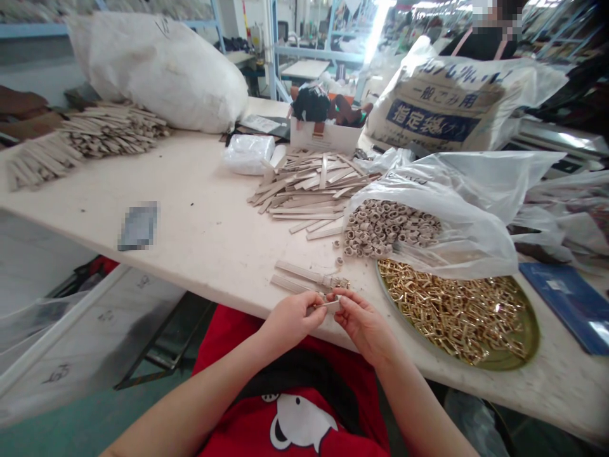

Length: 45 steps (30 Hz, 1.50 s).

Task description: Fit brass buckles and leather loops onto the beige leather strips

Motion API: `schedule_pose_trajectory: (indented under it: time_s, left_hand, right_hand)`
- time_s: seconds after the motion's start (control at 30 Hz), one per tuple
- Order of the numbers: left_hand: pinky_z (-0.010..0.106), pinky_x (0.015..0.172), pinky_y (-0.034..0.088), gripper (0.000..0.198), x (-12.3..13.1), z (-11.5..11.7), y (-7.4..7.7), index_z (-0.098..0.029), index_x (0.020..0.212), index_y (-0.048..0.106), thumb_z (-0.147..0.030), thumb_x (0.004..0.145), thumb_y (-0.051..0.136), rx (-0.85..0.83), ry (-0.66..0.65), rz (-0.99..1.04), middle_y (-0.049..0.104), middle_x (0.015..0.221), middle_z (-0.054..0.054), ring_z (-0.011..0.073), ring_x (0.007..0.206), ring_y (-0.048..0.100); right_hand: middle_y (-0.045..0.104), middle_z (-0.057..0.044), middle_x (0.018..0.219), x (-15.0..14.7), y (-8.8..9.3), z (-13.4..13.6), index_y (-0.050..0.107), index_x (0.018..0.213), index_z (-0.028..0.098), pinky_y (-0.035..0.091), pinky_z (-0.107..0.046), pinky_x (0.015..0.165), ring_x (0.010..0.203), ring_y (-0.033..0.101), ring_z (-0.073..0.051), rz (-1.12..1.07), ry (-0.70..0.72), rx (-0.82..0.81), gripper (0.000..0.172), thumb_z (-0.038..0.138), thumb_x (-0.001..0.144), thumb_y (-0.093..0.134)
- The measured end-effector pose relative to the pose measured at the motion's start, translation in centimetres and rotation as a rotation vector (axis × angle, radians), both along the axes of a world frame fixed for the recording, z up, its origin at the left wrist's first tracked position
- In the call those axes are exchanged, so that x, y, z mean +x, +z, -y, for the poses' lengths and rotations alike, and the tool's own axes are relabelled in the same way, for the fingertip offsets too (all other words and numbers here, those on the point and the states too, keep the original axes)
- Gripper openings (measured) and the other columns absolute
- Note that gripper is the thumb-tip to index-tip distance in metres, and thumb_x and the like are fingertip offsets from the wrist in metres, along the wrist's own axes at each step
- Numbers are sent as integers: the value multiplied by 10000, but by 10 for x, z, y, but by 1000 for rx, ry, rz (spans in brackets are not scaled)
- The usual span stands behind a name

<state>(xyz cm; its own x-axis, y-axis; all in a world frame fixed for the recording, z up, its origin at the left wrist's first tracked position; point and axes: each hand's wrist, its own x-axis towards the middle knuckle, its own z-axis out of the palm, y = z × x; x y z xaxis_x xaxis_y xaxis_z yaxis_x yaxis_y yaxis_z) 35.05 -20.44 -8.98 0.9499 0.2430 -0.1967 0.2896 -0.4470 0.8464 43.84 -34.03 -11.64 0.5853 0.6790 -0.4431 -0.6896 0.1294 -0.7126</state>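
1. Grip of the left hand [299, 313]: from my distant seat I see thumb and fingers pinching a short, flat, pale beige strip [328, 307].
2. Grip of the right hand [358, 319]: thumb and fingertips pinched together at the strip's other end, so I have both hands on one piece, almost touching each other. Fingers hide part of it.
3. I place that strip at the near edge of the pale, cream-topped table [204, 219], right in front of the red garment with a white cartoon animal [299, 419].
4. Just beyond the hands I make out two long, flat beige straps [297, 271] lying side by side – their right ends carry small metal-looking fittings, too small for me to read clearly.
5. Farther back I have a loose heap of flat beige strips [309, 190], and to its right a clear plastic bag [476, 235] with small beige rings [390, 225] showing through.
6. To the right of the hands, a round, greenish-gold tray [533, 346] bears a spread of shiny gold metal buckles [457, 311]; a flat blue folder-like object [566, 306] lies beside it.
7. Off to the left I see a large, stuffed white sack [162, 73] near stacked beige strips [114, 127] – well apart from the hands.
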Motion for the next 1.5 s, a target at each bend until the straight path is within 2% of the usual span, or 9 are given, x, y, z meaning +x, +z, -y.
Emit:
schedule_pose_trajectory:
  time_s: [0.2, 0.47, 0.57, 0.67, 0.77, 0.87, 0.97, 1.23, 1.5]
  left_hand:
    - [195, 529, 321, 234, -1, -1, 3, -169, 774, 552, -366, 804, 428, -82, 101, 43, 517, 621, -35, 90, 555, 425]
    - [220, 525, 290, 249, -2, 0, 2, -194, 768, 601, -360, 810, 420, 168, -20, -10, 568, 613, -12, 117, 559, 481]
    - [224, 524, 291, 234, 0, 1, 5, -194, 758, 603, -341, 809, 427, 197, -62, -13, 580, 614, -6, 123, 558, 494]
    - [217, 556, 330, 244, 1, 5, 7, -190, 787, 591, -344, 830, 407, 129, -34, 26, 601, 669, -2, 126, 602, 517]
    - [214, 621, 372, 283, 0, 11, 4, -186, 799, 579, -362, 860, 366, 39, 16, 95, 620, 744, 5, 126, 673, 539]
    - [220, 656, 390, 279, -1, 18, -2, -181, 822, 575, -352, 866, 358, 34, 56, 118, 618, 770, 12, 132, 705, 545]
    - [228, 661, 397, 262, -1, 20, -8, -182, 858, 575, -345, 860, 371, 46, 86, 103, 615, 769, 14, 137, 702, 545]
    - [229, 654, 398, 255, 0, 18, -12, -187, 866, 578, -331, 859, 368, 54, 104, 103, 609, 764, 11, 137, 703, 542]
    - [252, 730, 426, 180, -6, 17, -6, -174, 974, 463, -174, 801, 412, -143, 42, 125, 611, 870, 32, 140, 789, 560]
  right_hand:
    - [634, 23, 727, -1, 4, -1, 666, 870, 221, 424, -191, 600, 598, 516, -60, -9, -75, -19, 255, 327, 642, 713]
    - [668, -21, 866, -14, 0, 1, 636, 922, 234, 432, -301, 677, 652, 529, -134, 628, -49, -243, 215, 355, 748, 599]
    - [662, -11, 849, -13, 0, 4, 637, 926, 250, 434, -304, 673, 649, 534, -135, 721, -2, -278, 195, 343, 765, 578]
    - [656, -11, 826, -11, 1, 3, 641, 904, 240, 434, -292, 650, 637, 523, -125, 628, -33, -238, 194, 348, 748, 599]
    - [647, -8, 815, -13, 0, -3, 650, 868, 224, 422, -260, 611, 602, 492, -97, 403, -97, -135, 202, 355, 715, 640]
    - [637, 4, 783, -19, -6, -10, 658, 853, 225, 425, -246, 612, 606, 497, -89, 163, -170, -39, 218, 350, 676, 680]
    - [631, 13, 741, -24, -10, -13, 662, 835, 232, 444, -253, 649, 639, 531, -103, 30, -238, 14, 206, 334, 658, 696]
    - [641, 12, 760, -30, -10, -16, 671, 784, 239, 458, -247, 685, 687, 556, -109, -30, -304, 67, 161, 308, 643, 707]
    - [638, 6, 807, -35, -11, -11, 657, 822, 226, 431, -260, 716, 705, 538, -115, 147, -334, -45, 170, 333, 690, 672]
